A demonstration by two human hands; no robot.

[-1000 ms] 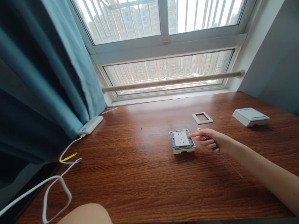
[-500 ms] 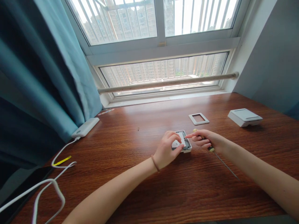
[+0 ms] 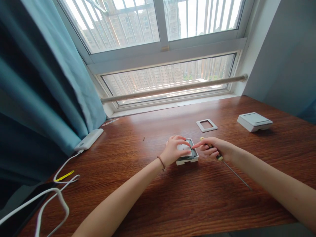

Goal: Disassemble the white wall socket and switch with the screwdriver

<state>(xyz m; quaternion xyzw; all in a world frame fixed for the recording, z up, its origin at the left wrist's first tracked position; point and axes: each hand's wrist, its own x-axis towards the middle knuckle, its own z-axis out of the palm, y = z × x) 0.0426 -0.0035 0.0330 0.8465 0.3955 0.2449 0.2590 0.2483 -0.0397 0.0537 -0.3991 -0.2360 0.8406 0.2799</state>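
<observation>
Head view shows both bare hands meeting over a socket module [image 3: 190,157] that lies flat on the wooden desk [image 3: 153,194], about midway between the person and the window. The left hand [image 3: 172,152] was nowhere near it a second ago; half a second ago it had arrived, and now it lies over the module's left and top part, fingers curled and spread across the white face, touching it — whether they actually grip the edges I cannot tell. The right hand [image 3: 214,148] has barely moved: its lower fingers are closed round the handle of a screwdriver [image 3: 228,166], whose thin shaft trails back along the desk toward the person, while the forefinger is stretched out and touches the module's right edge.

Beyond the hands lies a small white frame [image 3: 206,125], flat on the desk, and further right a white switch box [image 3: 254,121] — both well apart from the module. A tiny screw [image 3: 144,139] sits alone to the left (too small to make out more). At the far left a white power bank [image 3: 89,139] rests by the teal curtain [image 3: 46,82], its white cable [image 3: 54,194] looping toward the near edge.
</observation>
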